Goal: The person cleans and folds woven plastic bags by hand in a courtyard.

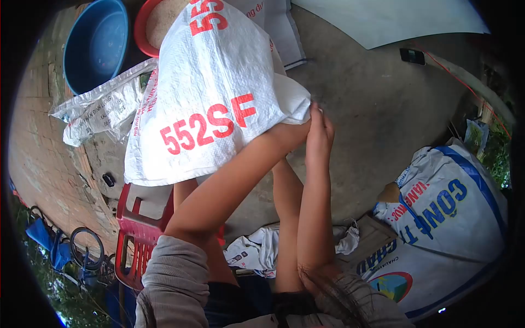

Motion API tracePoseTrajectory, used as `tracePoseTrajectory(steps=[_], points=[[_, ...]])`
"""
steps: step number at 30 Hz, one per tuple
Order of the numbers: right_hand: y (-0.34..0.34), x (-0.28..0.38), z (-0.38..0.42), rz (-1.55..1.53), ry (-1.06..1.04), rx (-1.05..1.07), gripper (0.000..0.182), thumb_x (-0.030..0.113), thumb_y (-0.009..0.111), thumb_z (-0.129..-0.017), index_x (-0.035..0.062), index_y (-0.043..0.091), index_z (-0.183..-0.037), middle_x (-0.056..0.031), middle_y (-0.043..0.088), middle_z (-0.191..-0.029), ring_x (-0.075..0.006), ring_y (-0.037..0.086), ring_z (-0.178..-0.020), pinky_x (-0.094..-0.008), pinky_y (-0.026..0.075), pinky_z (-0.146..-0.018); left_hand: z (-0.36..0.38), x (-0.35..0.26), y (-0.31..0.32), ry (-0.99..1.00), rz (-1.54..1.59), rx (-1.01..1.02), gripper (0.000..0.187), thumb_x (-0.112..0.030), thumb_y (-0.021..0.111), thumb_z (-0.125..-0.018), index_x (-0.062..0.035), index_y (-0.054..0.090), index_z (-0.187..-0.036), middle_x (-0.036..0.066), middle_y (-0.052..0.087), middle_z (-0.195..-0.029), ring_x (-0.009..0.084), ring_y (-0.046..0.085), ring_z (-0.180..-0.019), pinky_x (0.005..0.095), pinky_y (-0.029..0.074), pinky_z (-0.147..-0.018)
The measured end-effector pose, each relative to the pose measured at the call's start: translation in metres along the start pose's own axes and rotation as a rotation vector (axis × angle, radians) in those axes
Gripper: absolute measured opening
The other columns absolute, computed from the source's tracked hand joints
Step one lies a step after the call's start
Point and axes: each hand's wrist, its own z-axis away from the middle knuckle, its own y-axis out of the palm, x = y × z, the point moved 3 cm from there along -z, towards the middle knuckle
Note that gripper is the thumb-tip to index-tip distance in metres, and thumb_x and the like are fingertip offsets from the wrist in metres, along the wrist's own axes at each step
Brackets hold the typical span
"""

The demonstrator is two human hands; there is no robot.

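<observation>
A white woven sack (219,71) with red "552SF" lettering spreads over the upper middle of the view. Its right corner bunches where my two hands meet. My right hand (320,131) is closed at that corner, its fingertips against the sack's edge. My left forearm reaches across from the lower left, and my left hand (298,131) ends at the same corner, its fingers hidden by the sack and the right hand. Part of the sack hangs down beside a red plastic chair (131,240).
A blue basin (97,46) and a red basin (143,30) with pale grainy contents stand upper left. Printed plastic bags (104,112) lie beside them. A large white-and-blue sack (454,218) fills the right. A phone-like dark object (412,56) lies on the floor; a bicycle (86,249) stands lower left.
</observation>
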Motion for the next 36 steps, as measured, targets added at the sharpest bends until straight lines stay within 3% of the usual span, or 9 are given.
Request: tracePoseTrajectory(steps=[4, 6, 7, 9, 11, 13, 15, 25, 36], points=[[-0.009, -0.004, -0.018, -0.088, 0.04, -0.056, 0.045, 0.039, 0.052, -0.097, -0.003, 0.064, -0.11, -0.0136, 0.065, -0.109, -0.0194, 0.06, -0.102, -0.0311, 0.046, -0.088, 0.027, -0.029, 0.016, 0.105, -0.657, -0.238, 0.038, -0.027, 0.047, -0.093, -0.001, 0.053, -0.12, 0.02, 0.056, -0.117, 0.0324, 0.049, -0.118, 0.0453, 0.038, -0.102], [-0.009, 0.004, -0.013, -0.164, 0.082, -0.207, 0.05, 0.044, 0.051, -0.097, -0.0022, 0.061, -0.112, -0.0133, 0.063, -0.111, -0.0199, 0.062, -0.098, -0.0323, 0.047, -0.086, 0.053, -0.016, 0.047, -0.026, 0.696, -0.396, 0.039, -0.024, 0.057, -0.086, -0.0046, 0.057, -0.12, 0.021, 0.055, -0.121, 0.0385, 0.05, -0.118, 0.0499, 0.038, -0.101], [-0.015, -0.004, -0.02, -0.224, 0.089, -0.149, 0.06, 0.05, 0.048, -0.096, -0.0037, 0.055, -0.121, -0.0144, 0.061, -0.115, -0.022, 0.061, -0.099, -0.0335, 0.048, -0.085, 0.067, -0.016, 0.051, -0.023, 0.696, -0.397, 0.039, -0.024, 0.057, -0.086, -0.0046, 0.057, -0.12, 0.021, 0.055, -0.121, 0.0385, 0.05, -0.118, 0.0499, 0.038, -0.101], [-0.032, -0.035, -0.042, -0.218, 0.126, -0.102, 0.064, 0.053, 0.047, -0.095, -0.0044, 0.055, -0.122, -0.0151, 0.061, -0.115, -0.023, 0.061, -0.1, -0.034, 0.048, -0.085, 0.102, -0.01, 0.045, 0.207, -0.074, -0.632, 0.043, -0.023, 0.063, -0.082, -0.0079, 0.058, -0.121, 0.021, 0.055, -0.125, 0.0406, 0.052, -0.116, 0.0516, 0.038, -0.101], [-0.031, -0.049, -0.046, -0.269, 0.138, -0.03, 0.071, 0.059, 0.045, -0.094, -0.0049, 0.054, -0.124, -0.0164, 0.06, -0.116, -0.0245, 0.06, -0.104, -0.036, 0.047, -0.086, 0.121, 0.039, 0.078, 0.306, -0.131, -0.641, 0.047, -0.023, 0.065, -0.08, -0.0094, 0.057, -0.125, 0.021, 0.054, -0.127, 0.0425, 0.053, -0.115, 0.053, 0.037, -0.102], [-0.023, -0.057, -0.043, -0.25, 0.152, -0.057, 0.071, 0.059, 0.045, -0.094, -0.004, 0.054, -0.125, -0.0159, 0.06, -0.118, -0.0246, 0.059, -0.105, -0.0364, 0.047, -0.087, 0.132, 0.084, 0.081, 0.374, -0.346, -0.624, 0.047, -0.022, 0.064, -0.082, -0.0086, 0.056, -0.126, 0.02, 0.054, -0.128, 0.0379, 0.053, -0.117, 0.0511, 0.038, -0.102], [-0.03, -0.062, -0.051, -0.206, 0.182, -0.068, 0.068, 0.057, 0.043, -0.095, -0.0008, 0.051, -0.129, -0.0154, 0.057, -0.125, -0.0272, 0.057, -0.111, -0.0384, 0.045, -0.092, 0.134, 0.117, 0.067, 0.062, 0.104, -0.253, 0.051, -0.025, 0.067, -0.083, -0.0075, 0.053, -0.129, 0.017, 0.055, -0.129, 0.0324, 0.054, -0.118, 0.0483, 0.039, -0.102], [-0.018, -0.05, -0.034, -0.578, 0.135, 0.207, 0.071, 0.055, 0.045, -0.095, 0.0086, 0.029, -0.146, -0.0119, 0.036, -0.147, -0.028, 0.039, -0.132, -0.0423, 0.036, -0.107, 0.091, 0.13, 0.059, 0.023, 0.334, -0.152, 0.053, -0.026, 0.068, -0.083, -0.0075, 0.052, -0.13, 0.016, 0.054, -0.13, 0.0315, 0.053, -0.119, 0.048, 0.039, -0.103], [-0.005, -0.02, -0.028, -0.486, 0.054, 0.148, 0.067, 0.054, 0.043, -0.096, 0.0052, 0.038, -0.141, -0.0127, 0.045, -0.14, -0.0261, 0.047, -0.126, -0.0405, 0.041, -0.102, 0.09, 0.111, 0.065, -0.024, 0.473, -0.045, 0.056, -0.027, 0.068, -0.083, -0.0075, 0.05, -0.132, 0.016, 0.053, -0.131, 0.0304, 0.052, -0.12, 0.0476, 0.038, -0.103]])
